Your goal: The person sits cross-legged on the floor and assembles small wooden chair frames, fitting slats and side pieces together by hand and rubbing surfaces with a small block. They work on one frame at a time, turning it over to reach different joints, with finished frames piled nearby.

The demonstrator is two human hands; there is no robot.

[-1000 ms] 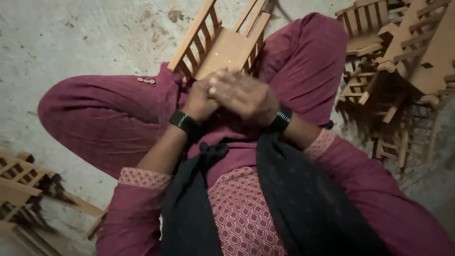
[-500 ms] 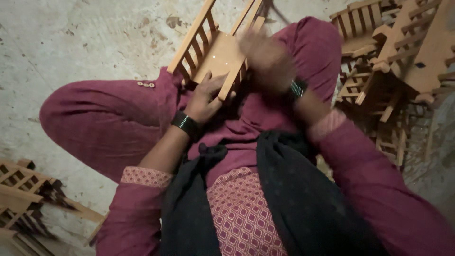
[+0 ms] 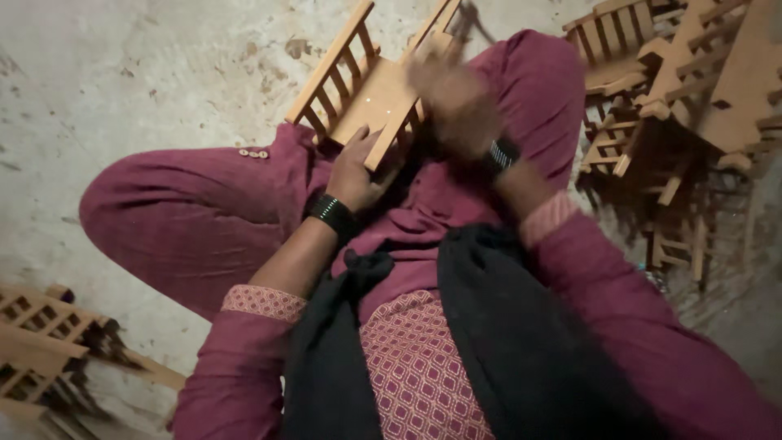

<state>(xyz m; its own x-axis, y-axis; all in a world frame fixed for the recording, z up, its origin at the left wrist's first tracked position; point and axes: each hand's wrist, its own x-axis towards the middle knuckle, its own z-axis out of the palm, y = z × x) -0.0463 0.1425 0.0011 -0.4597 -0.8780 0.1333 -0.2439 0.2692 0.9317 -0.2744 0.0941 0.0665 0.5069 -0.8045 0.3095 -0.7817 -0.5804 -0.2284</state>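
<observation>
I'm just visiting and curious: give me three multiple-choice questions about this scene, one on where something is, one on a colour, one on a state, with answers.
1. Where does the wooden slatted frame rest?
A. on the person's lap
B. on a shelf
C. in a box

2. What colour are the trousers?
A. white
B. maroon
C. yellow

3. How does the right hand look?
A. sharp and flat on the floor
B. blurred, raised over the frame
C. tucked in a pocket

Answers: 1 A, the frame lies between the knees, with the left hand gripping its near edge. 2 B, both legs are maroon. 3 B, it is smeared above the frame's right side.
</observation>
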